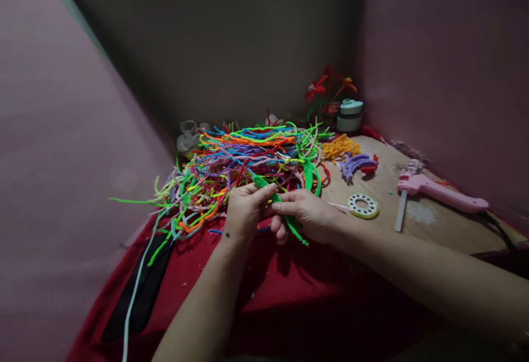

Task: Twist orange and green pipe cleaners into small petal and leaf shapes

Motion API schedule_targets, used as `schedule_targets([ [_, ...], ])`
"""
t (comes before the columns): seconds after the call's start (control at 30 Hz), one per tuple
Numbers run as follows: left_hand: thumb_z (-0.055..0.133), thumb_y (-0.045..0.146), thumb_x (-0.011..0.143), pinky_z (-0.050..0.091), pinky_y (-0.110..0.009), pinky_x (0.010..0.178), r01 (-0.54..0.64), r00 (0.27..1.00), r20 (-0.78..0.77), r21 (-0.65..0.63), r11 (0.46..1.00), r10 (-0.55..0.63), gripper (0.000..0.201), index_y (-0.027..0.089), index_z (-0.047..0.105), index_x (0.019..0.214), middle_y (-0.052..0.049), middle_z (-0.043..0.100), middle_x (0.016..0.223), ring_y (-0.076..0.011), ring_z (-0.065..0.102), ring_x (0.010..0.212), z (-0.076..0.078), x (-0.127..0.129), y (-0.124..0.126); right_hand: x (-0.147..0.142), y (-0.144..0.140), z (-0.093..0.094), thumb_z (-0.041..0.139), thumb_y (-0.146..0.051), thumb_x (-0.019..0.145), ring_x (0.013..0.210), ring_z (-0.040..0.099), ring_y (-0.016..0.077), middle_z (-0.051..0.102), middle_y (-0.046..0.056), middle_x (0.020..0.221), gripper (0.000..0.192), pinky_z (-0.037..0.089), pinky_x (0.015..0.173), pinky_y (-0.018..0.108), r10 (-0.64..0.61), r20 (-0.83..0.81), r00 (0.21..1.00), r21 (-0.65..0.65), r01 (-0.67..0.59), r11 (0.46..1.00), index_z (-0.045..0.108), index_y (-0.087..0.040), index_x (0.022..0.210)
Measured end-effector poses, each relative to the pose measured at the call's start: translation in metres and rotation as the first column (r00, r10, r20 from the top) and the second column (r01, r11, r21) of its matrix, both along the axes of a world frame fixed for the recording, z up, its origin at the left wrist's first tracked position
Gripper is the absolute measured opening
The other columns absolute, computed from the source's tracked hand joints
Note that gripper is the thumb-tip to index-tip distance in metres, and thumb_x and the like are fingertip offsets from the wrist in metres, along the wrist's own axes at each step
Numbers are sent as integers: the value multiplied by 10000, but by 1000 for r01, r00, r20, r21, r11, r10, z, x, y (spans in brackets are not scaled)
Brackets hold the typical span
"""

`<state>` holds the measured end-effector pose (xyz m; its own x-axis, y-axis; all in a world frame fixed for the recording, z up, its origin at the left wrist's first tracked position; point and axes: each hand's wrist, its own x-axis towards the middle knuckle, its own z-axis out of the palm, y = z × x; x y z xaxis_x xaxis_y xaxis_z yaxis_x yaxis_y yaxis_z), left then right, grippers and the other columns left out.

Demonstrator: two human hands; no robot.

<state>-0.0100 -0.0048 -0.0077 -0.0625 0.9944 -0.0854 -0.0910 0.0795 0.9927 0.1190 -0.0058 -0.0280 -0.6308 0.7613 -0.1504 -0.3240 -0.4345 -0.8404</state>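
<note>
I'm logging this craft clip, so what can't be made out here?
Head view, the only one:
- green pipe cleaner: its middle is hidden by the left hand and right hand.
- pink glue gun: its cord runs into dark shadow.
- red flowers: too dim and small for detail.

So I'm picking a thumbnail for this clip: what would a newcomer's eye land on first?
First, the big tangled pile of pipe cleaners in many bright colours, heaped mid-frame against the back wall. Next, the left hand and right hand just in front of it, both pinching one green pipe cleaner. Off to the right, a pink glue gun lies on the wooden board.
</note>
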Motion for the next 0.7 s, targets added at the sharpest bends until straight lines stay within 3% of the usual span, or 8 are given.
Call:
schedule_targets([
  [0.13,760,310,563,271,-162,336,-19,999,-26,9,1000,19,309,127,515,523,72,372,397,-25,320,333,4,-2,0,3,4,-3,532,-147,791,429,612,154,663,77,558,95,525,450,269,65,9,998,-46,-65,997,597,-80,802],
  [0.23,750,309,586,209,-159,319,40,999,-25,3,999,-39,382,148,421,478,86,308,377,-14,254,321,5,-5,1,4,5,-4,541,-128,782,419,610,156,664,85,553,82,518,433,260,50,55,997,-46,-47,998,604,-76,774],
  [0.37,751,334,589,235,-165,331,135,990,-32,-42,990,-136,359,147,453,513,86,315,377,-19,264,323,6,-10,3,4,3,-3,498,-129,805,390,589,148,651,79,529,116,510,420,261,40,33,999,-45,-39,998,599,-77,785],
  [0.57,746,316,577,238,-164,329,135,987,-85,-32,990,-137,341,148,459,501,73,368,352,-31,320,308,8,-9,2,4,2,-1,555,-184,778,379,578,138,654,71,535,106,490,398,235,34,47,998,16,-35,999,583,-90,736],
  [0.7,709,304,625,211,-163,325,182,970,-156,-36,983,-186,243,131,546,579,62,415,364,-35,332,305,6,-8,1,1,1,2,528,-156,777,364,567,140,647,66,510,122,481,380,238,-4,87,996,7,3,1000,548,-109,667],
])
